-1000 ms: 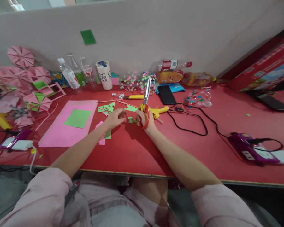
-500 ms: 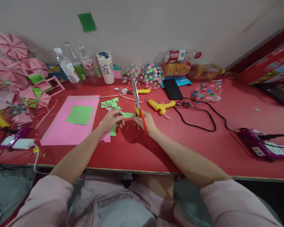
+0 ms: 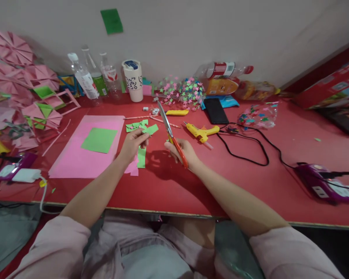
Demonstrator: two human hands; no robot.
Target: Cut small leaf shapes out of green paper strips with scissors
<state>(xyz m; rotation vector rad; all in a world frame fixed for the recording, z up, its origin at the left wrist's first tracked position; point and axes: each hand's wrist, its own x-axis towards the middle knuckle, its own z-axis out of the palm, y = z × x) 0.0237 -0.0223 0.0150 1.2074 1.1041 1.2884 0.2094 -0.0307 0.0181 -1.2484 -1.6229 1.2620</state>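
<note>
Between its thumb and fingers, my left hand (image 3: 134, 144) pinches a small strip of green paper (image 3: 151, 130). A pair of scissors (image 3: 174, 140) with red and yellow handles is in my right hand (image 3: 184, 153), its blades pointing up and away, apart from the strip. Small green paper cuttings (image 3: 136, 124) lie just beyond my left hand. Beneath that hand rest another green strip (image 3: 141, 158) and pink paper scraps (image 3: 132, 169). To the left, a green paper square (image 3: 99, 140) lies on a larger pink sheet (image 3: 72, 164).
Right of the scissors lie a yellow glue gun (image 3: 203, 132) with a black cord and a phone (image 3: 216, 111). A yellow cutter (image 3: 177, 112), a cup (image 3: 133, 83), bottles (image 3: 84, 80) and star-filled bags (image 3: 190, 93) stand or lie along the wall. Pink paper shapes (image 3: 14, 50) crowd the far left.
My left hand has drawn the green strip away from my right hand, tilting it upward. The scissors in my right hand have leaned further left.
</note>
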